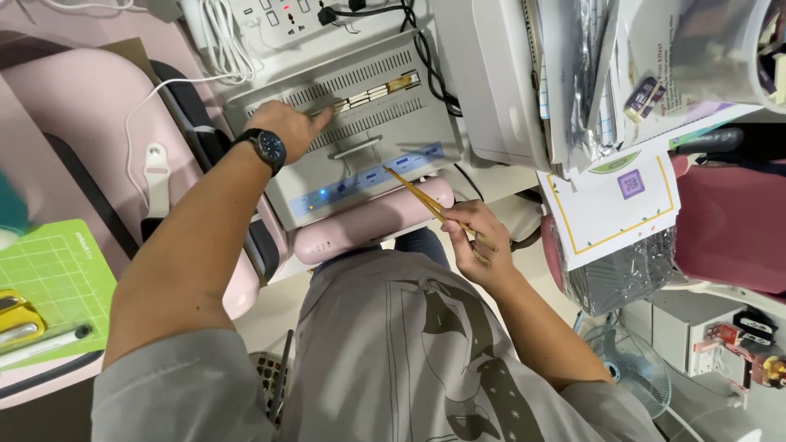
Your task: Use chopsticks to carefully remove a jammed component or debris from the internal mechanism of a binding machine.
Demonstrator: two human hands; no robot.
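Left hand (288,124), fingers curled and index finger extended, touches the far slotted top of the grey machine (360,123). Right hand (475,237), nearer and rightward, pinches yellow tweezers (413,193) pointing at the machine's front panel.

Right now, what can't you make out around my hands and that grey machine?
- Head view: left hand covers part of the grey machine's slot.
- Right hand hides the wooden stick's lower end.
- Machine's blue panel lights are too small to read.
- Green cutting mat: cut off by the left edge.
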